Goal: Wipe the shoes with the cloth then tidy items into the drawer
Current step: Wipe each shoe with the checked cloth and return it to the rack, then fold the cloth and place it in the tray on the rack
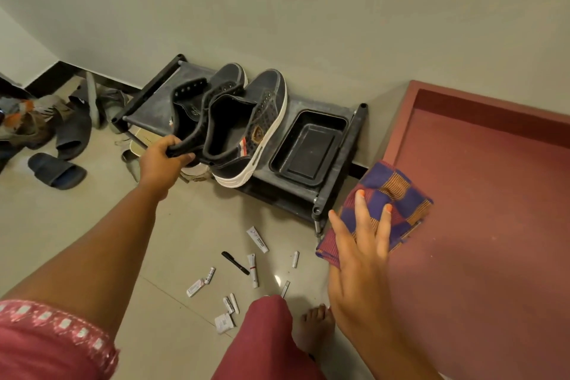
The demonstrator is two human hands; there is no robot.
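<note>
- My left hand (162, 160) has its fingers curled round the heel collar of the left shoe of a pair of dark grey high-top canvas shoes with white soles (243, 120); both shoes sit on the top shelf of a low black plastic shoe rack (336, 176) against the wall.
- My right hand (359, 244) lies with fingers nearly straight and spread across a folded purple, blue and orange checked cloth (398, 197); whether my thumb clamps it from beneath I cannot tell.
- I judge this to be the wiping step, just at its start: one shoe gripped, the cloth near but not touching either shoe.
- Next I would need to lift or steady the gripped shoe and bring the cloth across to its canvas side and white sole.
- An open shallow black rectangular plastic tray (310, 148) rests on the rack just right of the shoes; it may be the drawer meant, but I cannot say.
- The tidying is not yet done: small white tubes and sachets (257, 239) and a black marker pen (235, 262) lie scattered on the pale tiled floor (92, 225) near my foot.
- The right shoe bears a small gold shield badge on its side; its wording is too small to read, as is the print on the tubes.
</note>
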